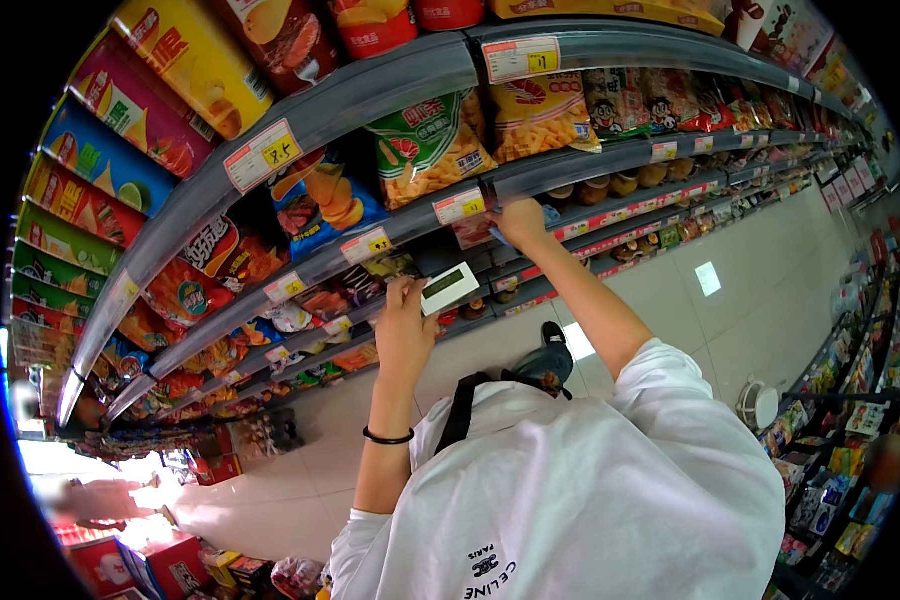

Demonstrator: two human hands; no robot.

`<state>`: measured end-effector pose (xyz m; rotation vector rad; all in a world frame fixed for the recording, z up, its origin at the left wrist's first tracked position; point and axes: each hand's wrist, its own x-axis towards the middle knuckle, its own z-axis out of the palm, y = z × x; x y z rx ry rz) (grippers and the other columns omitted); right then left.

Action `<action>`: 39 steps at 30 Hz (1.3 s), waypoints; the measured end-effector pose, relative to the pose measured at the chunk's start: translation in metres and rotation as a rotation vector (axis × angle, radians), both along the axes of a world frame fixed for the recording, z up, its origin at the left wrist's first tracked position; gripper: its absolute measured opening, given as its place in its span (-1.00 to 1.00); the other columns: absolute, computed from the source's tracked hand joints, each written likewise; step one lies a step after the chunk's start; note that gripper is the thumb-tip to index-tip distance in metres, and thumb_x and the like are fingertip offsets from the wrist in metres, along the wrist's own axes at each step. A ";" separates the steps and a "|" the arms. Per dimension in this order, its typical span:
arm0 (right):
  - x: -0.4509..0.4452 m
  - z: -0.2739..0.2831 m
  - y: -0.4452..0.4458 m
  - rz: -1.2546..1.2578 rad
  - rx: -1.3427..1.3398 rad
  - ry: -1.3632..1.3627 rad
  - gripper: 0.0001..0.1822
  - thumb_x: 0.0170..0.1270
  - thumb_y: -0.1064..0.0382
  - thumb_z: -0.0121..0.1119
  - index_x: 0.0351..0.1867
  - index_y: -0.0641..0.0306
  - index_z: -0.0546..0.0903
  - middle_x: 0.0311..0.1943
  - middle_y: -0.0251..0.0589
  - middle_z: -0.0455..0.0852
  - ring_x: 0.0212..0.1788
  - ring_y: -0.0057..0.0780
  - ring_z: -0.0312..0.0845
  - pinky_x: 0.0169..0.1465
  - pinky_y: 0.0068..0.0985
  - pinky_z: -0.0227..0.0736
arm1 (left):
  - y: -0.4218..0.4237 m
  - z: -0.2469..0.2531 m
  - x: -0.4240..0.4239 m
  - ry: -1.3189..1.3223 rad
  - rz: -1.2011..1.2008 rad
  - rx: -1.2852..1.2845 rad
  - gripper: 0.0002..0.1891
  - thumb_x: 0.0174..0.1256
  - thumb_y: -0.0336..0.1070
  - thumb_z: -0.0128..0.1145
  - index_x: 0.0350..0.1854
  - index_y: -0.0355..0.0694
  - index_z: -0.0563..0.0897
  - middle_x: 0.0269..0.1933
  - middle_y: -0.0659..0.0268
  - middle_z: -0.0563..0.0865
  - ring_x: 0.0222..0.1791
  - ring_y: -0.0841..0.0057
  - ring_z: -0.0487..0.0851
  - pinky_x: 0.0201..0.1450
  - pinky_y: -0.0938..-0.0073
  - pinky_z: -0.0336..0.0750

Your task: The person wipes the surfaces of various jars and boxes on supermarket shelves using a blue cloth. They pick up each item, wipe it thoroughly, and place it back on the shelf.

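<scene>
My left hand (pixel 406 322), with a black band on its wrist, holds a small white device with a dark display (pixel 450 289) in front of the lower shelves. Up and to the right, my right hand (pixel 523 225) reaches in just under a shelf edge and holds a blue cloth (pixel 501 234), partly hidden by the fingers. Above the hands, a green bag of shrimp snacks (pixel 429 146) and a yellow bag of shrimp snacks (pixel 540 112) stand on the shelf. A price tag (pixel 459 206) is fixed to the shelf edge beside my right hand.
Upright chip boxes (pixel 195 64) line the upper shelf at left. Jars (pixel 622 184) stand on a lower shelf. Another stocked rack (pixel 817 480) is at the right, near a round white stool (pixel 757 405). Red boxes (pixel 166 564) and part of a person (pixel 101 499) are at the lower left.
</scene>
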<state>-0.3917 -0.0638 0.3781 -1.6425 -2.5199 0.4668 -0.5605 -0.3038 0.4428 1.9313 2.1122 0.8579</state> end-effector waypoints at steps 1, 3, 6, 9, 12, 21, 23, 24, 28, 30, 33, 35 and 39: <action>0.002 -0.002 -0.006 -0.030 0.057 0.059 -0.49 0.17 -0.02 0.39 0.01 0.28 0.59 0.00 0.05 0.67 -0.04 -0.02 0.63 -0.08 -0.20 0.55 | -0.005 -0.001 -0.002 0.005 -0.007 0.035 -0.45 0.01 -0.49 0.36 0.16 -0.24 0.57 0.14 0.14 0.53 -0.09 0.12 0.66 -0.02 0.25 0.58; 0.003 0.000 -0.030 -0.127 0.202 0.286 -0.56 0.13 0.13 0.40 0.00 0.28 0.62 -0.06 0.08 0.69 -0.04 0.02 0.63 -0.06 -0.18 0.56 | -0.014 -0.006 -0.009 0.015 -0.016 0.101 -0.42 -0.02 -0.50 0.38 0.17 -0.24 0.58 0.10 0.12 0.56 -0.08 0.10 0.65 0.03 0.24 0.56; 0.017 0.002 -0.074 -0.018 0.167 0.485 -0.53 0.12 0.25 0.43 0.07 0.30 0.61 -0.04 0.10 0.70 0.01 -0.05 0.66 0.03 -0.25 0.56 | -0.023 -0.012 -0.019 -0.363 0.062 -0.018 -0.45 0.06 -0.55 0.38 0.19 -0.26 0.57 0.14 0.15 0.61 0.10 0.27 0.64 0.18 0.33 0.52; 0.032 0.016 -0.106 0.167 -0.442 0.779 -0.43 0.12 0.23 0.47 0.17 0.32 0.57 0.02 0.01 0.71 0.08 -0.27 0.64 0.14 -0.37 0.51 | -0.030 0.007 -0.021 -0.790 0.046 -0.116 -0.51 0.22 -0.55 0.31 0.22 -0.32 0.52 0.17 0.18 0.61 0.20 0.47 0.58 0.25 0.44 0.48; 0.036 0.039 -0.130 0.299 -0.856 0.954 -0.34 0.10 0.17 0.53 0.23 0.33 0.55 0.04 -0.14 0.71 0.10 -0.47 0.58 0.19 -0.47 0.45 | -0.028 0.023 -0.025 -1.127 -0.081 -0.085 -0.54 0.31 -0.54 0.25 0.25 -0.38 0.46 0.16 0.15 0.63 0.18 0.46 0.60 0.24 0.46 0.50; 0.027 0.130 -0.157 0.107 -0.867 1.055 -0.40 0.19 -0.01 0.45 0.12 0.40 0.63 -0.15 -0.22 0.74 -0.11 -0.60 0.60 0.03 -0.63 0.45 | -0.020 0.003 -0.009 -1.709 -0.380 0.058 -0.04 0.30 0.44 0.02 0.52 -0.25 0.21 0.40 0.13 0.44 0.42 0.26 0.39 0.39 0.18 0.36; 0.021 0.139 -0.164 0.047 -0.825 1.056 -0.39 0.24 -0.09 0.39 0.10 0.42 0.64 -0.17 -0.22 0.74 -0.13 -0.62 0.59 -0.01 -0.65 0.46 | -0.034 -0.027 0.009 -1.924 -0.269 -0.068 -0.09 0.36 0.45 -0.09 0.51 -0.21 0.22 0.42 0.12 0.43 0.41 0.20 0.39 0.40 0.09 0.36; 0.019 0.149 -0.168 0.027 -0.803 1.026 -0.39 0.26 -0.08 0.38 0.11 0.43 0.63 -0.14 -0.20 0.74 -0.08 -0.60 0.59 0.03 -0.63 0.46 | -0.034 -0.027 0.016 -2.058 -0.287 -0.075 -0.07 0.33 0.49 -0.11 0.53 -0.17 0.20 0.43 0.11 0.41 0.40 0.16 0.40 0.39 0.03 0.36; 0.038 0.147 -0.158 -0.081 -0.599 0.954 -0.42 0.33 -0.09 0.31 0.11 0.43 0.62 -0.10 -0.18 0.74 -0.06 -0.55 0.61 0.03 -0.58 0.50 | -0.030 -0.010 0.030 -2.334 -0.279 -0.089 -0.03 0.29 0.57 -0.21 0.55 -0.07 0.16 0.46 0.06 0.36 0.38 0.05 0.42 0.36 -0.19 0.35; 0.059 0.163 -0.147 -0.256 -0.722 1.194 -0.42 0.33 -0.15 0.29 0.06 0.40 0.63 -0.14 -0.25 0.74 -0.11 -0.54 0.63 -0.04 -0.52 0.53 | -0.029 0.025 0.039 -2.416 -0.382 -0.116 -0.02 0.27 0.59 -0.24 0.54 -0.10 0.18 0.46 -0.02 0.34 0.37 -0.02 0.42 0.32 -0.24 0.36; 0.083 0.173 -0.133 -0.391 -0.970 1.539 -0.47 0.36 -0.12 0.27 0.05 0.34 0.63 -0.11 -0.25 0.74 -0.10 -0.42 0.66 -0.06 -0.40 0.60 | -0.032 0.040 0.038 -2.515 -0.406 -0.143 0.00 0.26 0.60 -0.22 0.54 -0.13 0.20 0.44 -0.06 0.35 0.33 -0.04 0.45 0.28 -0.20 0.40; 0.089 0.167 -0.130 -0.454 -0.970 1.658 -0.50 0.33 0.05 0.34 0.15 0.35 0.56 -0.01 -0.18 0.70 0.05 -0.32 0.63 0.14 -0.31 0.56 | -0.031 0.035 0.036 -2.493 -0.464 -0.101 -0.02 0.27 0.58 -0.22 0.52 -0.14 0.22 0.41 -0.07 0.37 0.30 -0.02 0.47 0.24 -0.17 0.43; 0.086 0.150 -0.138 -0.532 -1.049 1.717 -0.53 0.36 0.20 0.32 0.21 0.37 0.51 0.16 -0.09 0.61 0.25 -0.28 0.52 0.39 -0.28 0.38 | -0.025 0.035 0.033 -2.528 -0.522 -0.040 -0.05 0.30 0.55 -0.20 0.51 -0.16 0.25 0.36 -0.09 0.41 0.21 0.00 0.53 0.18 -0.16 0.46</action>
